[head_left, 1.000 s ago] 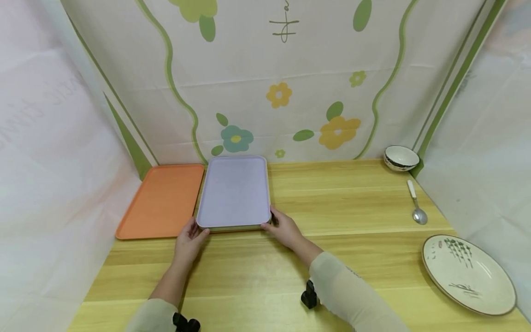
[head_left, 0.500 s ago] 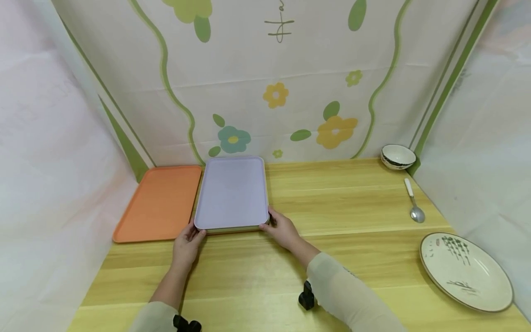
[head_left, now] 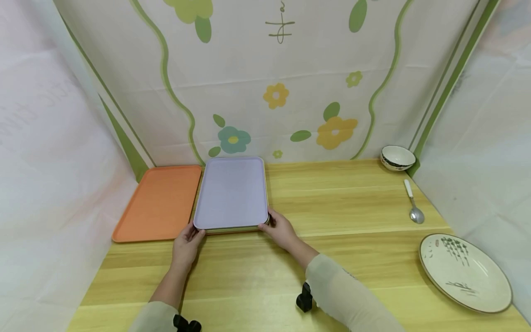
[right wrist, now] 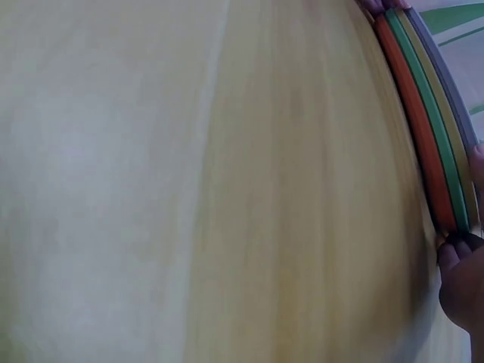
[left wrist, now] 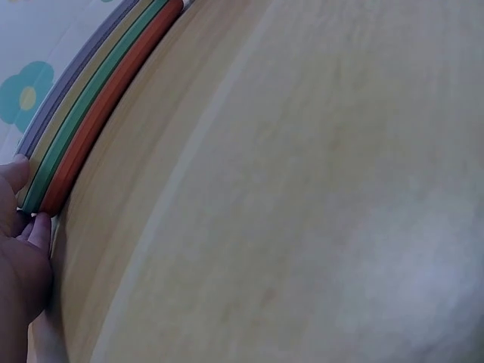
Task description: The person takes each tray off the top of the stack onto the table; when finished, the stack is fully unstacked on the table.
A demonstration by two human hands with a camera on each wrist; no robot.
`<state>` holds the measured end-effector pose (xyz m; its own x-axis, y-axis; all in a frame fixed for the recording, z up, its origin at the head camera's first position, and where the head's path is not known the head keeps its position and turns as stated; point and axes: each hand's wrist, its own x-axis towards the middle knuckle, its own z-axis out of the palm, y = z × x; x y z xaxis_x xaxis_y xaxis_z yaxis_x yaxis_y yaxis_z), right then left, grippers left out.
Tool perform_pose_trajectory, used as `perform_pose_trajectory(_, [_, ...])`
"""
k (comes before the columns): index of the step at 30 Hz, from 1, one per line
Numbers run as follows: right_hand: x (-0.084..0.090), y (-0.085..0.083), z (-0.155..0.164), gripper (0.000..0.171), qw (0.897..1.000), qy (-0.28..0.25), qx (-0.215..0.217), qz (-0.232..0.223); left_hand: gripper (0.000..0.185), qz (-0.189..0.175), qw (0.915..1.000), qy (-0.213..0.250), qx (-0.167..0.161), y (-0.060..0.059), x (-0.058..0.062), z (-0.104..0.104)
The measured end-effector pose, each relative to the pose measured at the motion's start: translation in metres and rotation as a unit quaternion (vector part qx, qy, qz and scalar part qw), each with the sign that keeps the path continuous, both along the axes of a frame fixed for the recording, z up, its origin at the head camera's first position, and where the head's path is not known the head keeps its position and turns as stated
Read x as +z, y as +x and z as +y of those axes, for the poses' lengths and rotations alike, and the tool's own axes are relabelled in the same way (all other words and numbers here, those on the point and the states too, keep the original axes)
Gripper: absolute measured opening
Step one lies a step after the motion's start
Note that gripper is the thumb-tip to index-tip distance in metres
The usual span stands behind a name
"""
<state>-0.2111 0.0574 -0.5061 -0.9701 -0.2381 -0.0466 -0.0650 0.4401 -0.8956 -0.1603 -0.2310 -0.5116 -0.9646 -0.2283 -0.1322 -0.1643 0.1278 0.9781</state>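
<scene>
A lilac rectangular tray [head_left: 232, 191] tops a neat stack against the back cloth. In the right wrist view, a yellow tray [right wrist: 445, 113], a green tray [right wrist: 430, 113] and an orange-red tray [right wrist: 425, 151] show as edges beneath it. My left hand [head_left: 185, 246] grips the stack's near left corner, thumb at the front edge. The near right corner is held by my right hand [head_left: 283, 231], with its thumb also on the front. Some fingertips of both hands are hidden by the stack. Left of the stack, an orange tray [head_left: 159, 203] lies flat.
On the right of the wooden table [head_left: 249, 276] are a patterned bowl [head_left: 397, 157] at the back, a white-handled spoon [head_left: 415, 207], and a large oval plate [head_left: 466, 274] nearer the front. Fabric walls [head_left: 311, 60] enclose the back and sides.
The head view has shifted slightly, so everything appears a little further left than a second ago. Both hands keep their hold on the tray stack, with no clear movement of it.
</scene>
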Motion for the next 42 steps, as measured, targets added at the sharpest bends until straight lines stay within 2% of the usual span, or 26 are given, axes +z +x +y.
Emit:
perform_pose_trajectory(7, [0.009, 0.002, -0.007, 0.066, 0.998, -0.048, -0.029, 0.02, 0.062, 0.004, 1.0, -0.004, 0.005, 0.0, -0.001, 0.0])
perform_pose_trajectory(11, [0.013, 0.0, -0.01, 0.055, 0.994, -0.098, -0.055, 0.012, 0.063, 0.006, 0.9999, -0.002, 0.011, 0.0, -0.002, 0.0])
perform_pose_trajectory(17, [0.015, -0.006, -0.013, 0.049, 0.974, -0.209, -0.073, -0.039, 0.062, 0.011, 0.9998, -0.002, 0.015, 0.0, -0.002, 0.002])
perform_pose_trajectory(23, [0.016, -0.012, -0.01, 0.058, 0.953, -0.277, -0.045, -0.111, 0.062, 0.011, 0.9999, 0.001, 0.012, 0.001, -0.001, 0.003])
perform_pose_trajectory(27, [0.019, -0.014, -0.009, 0.063, 0.946, -0.294, -0.029, -0.137, 0.063, 0.01, 0.9998, 0.005, 0.014, 0.001, -0.001, 0.004])
perform_pose_trajectory(35, [0.03, -0.014, 0.0, 0.061, 0.941, -0.305, -0.038, -0.144, 0.068, 0.011, 0.9998, 0.007, 0.013, -0.001, -0.001, 0.002])
perform_pose_trajectory(42, [0.04, -0.014, 0.028, 0.062, 0.948, -0.293, -0.004, -0.127, 0.067, 0.011, 0.9999, 0.001, 0.01, -0.002, 0.0, 0.0])
